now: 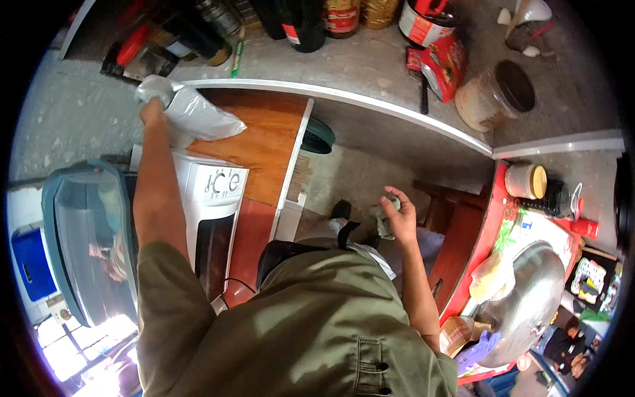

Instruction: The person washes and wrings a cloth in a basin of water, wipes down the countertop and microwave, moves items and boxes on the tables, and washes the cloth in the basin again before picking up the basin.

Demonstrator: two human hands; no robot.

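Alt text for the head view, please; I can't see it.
A person's left hand holds a pale plastic bag at the edge of a cluttered grey counter. The right hand is on the other side, with a small pale item, too unclear to identify, by its fingers.

kitchen, by jars (341, 18) and bottles (304, 28)

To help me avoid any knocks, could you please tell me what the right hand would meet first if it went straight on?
Probably the front edge of the flat grey counter with white trim; the height of the right hand is unclear, so it might pass beneath instead.
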